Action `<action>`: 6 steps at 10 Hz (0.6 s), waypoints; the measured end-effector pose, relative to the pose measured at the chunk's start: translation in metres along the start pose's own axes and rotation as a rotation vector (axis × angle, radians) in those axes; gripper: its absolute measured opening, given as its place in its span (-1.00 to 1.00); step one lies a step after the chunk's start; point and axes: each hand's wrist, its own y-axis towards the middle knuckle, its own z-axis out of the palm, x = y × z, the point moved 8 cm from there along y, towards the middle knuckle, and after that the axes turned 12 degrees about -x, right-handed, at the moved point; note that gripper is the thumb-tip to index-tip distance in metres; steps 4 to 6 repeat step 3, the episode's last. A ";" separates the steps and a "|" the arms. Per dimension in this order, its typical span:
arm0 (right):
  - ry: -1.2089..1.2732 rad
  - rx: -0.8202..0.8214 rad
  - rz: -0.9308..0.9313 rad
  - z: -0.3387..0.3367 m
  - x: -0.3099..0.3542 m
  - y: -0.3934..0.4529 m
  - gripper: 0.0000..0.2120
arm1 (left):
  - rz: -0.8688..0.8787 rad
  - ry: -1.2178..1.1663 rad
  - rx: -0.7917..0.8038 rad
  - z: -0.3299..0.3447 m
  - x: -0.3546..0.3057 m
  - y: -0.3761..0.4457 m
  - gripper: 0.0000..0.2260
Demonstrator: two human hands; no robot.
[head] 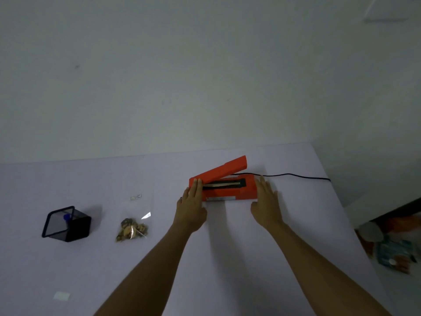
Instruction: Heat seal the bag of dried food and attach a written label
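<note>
An orange heat sealer (227,192) lies on the white table (227,270), its arm raised at an angle. My left hand (191,206) rests flat against the sealer's left end, fingers straight and together at the hinge. My right hand (266,201) presses against its right end, fingers slightly spread. To the left lies a clear bag of dried food (133,224), flat on the table and apart from both hands. A small white label (136,197) sits just beyond the bag. Another pale slip of paper (61,295) lies near the front left.
A black mesh pen holder (68,223) with a blue-capped pen (66,216) in it stands at the far left. The sealer's black cord (296,175) runs right, off the table edge. A plain wall rises behind the table. Blurred coloured items (391,247) lie beyond the right edge.
</note>
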 end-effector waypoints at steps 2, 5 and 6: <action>0.033 -0.143 0.107 0.014 0.000 -0.073 -0.41 | -0.044 0.006 0.014 -0.004 0.025 -0.039 -0.28; -0.031 -0.018 -0.006 0.044 0.021 -0.117 -0.45 | -0.053 0.021 0.069 0.006 0.044 -0.073 -0.30; -0.031 -0.018 -0.006 0.044 0.021 -0.117 -0.45 | -0.053 0.021 0.069 0.006 0.044 -0.073 -0.30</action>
